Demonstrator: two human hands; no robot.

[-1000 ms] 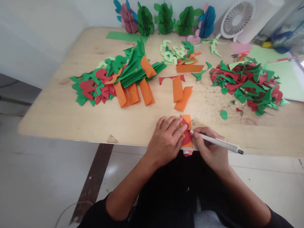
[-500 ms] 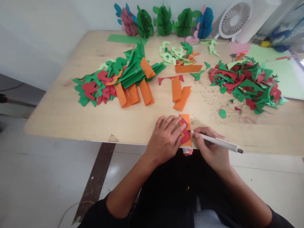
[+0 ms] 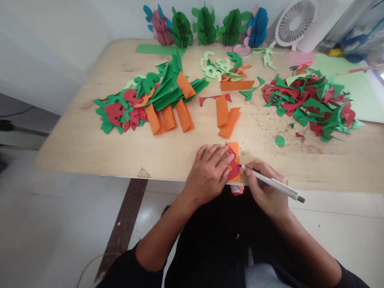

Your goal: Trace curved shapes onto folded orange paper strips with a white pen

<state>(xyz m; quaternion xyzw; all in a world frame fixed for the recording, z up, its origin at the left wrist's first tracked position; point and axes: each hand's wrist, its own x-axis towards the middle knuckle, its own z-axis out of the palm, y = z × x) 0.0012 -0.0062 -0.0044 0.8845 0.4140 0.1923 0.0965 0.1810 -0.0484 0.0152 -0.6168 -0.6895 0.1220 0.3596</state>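
My left hand (image 3: 209,170) lies flat with its fingers stretched over a red paper cutout (image 3: 234,171), pressing it onto a folded orange paper (image 3: 237,147) at the table's front edge. The cutout has a wavy, two-lobed right side, and its left part is under my fingers. In my right hand (image 3: 268,188) is a white pen (image 3: 274,183), gripped near its point. The pen's dark tip touches the right side of the cutout, at the notch between the lobes.
Behind my hands lie folded orange papers (image 3: 222,112). Green and red cutouts (image 3: 115,114) are heaped at left, paper scraps (image 3: 312,104) at right. Paper honeycomb figures (image 3: 207,28) and a white fan (image 3: 295,24) stand along the wall. The table edge (image 3: 168,179) runs before me.
The pen has tilted slightly, its back end now lower and a little to the left. My left hand stays on the cutout. The whole view has shifted slightly.
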